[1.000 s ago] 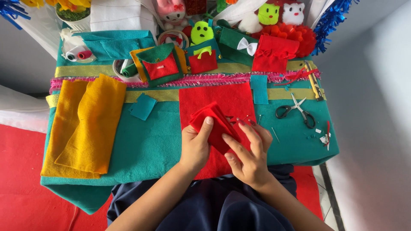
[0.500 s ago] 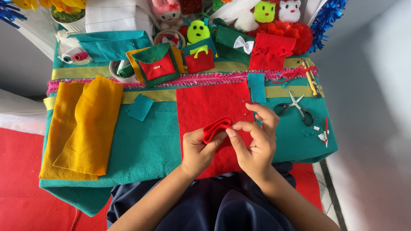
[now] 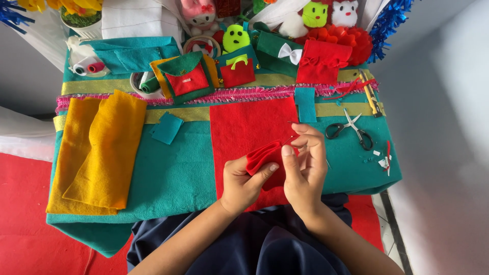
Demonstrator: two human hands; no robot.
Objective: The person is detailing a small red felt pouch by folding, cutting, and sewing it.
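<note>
While the left hand (image 3: 242, 183) is pinching the folded red felt (image 3: 265, 159) above the red sheet (image 3: 249, 127), the right hand's (image 3: 304, 168) fingers, closed on a needle (barely visible), are working best near the fold's edge.

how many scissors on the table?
1. The scissors, black-handled, lie open on the teal felt cloth to the right of the right hand. Others could be hidden under the felt pieces.

bright, even daylight | soft shadows under the hands | sharp focus | mild wide-angle edge distortion
</note>
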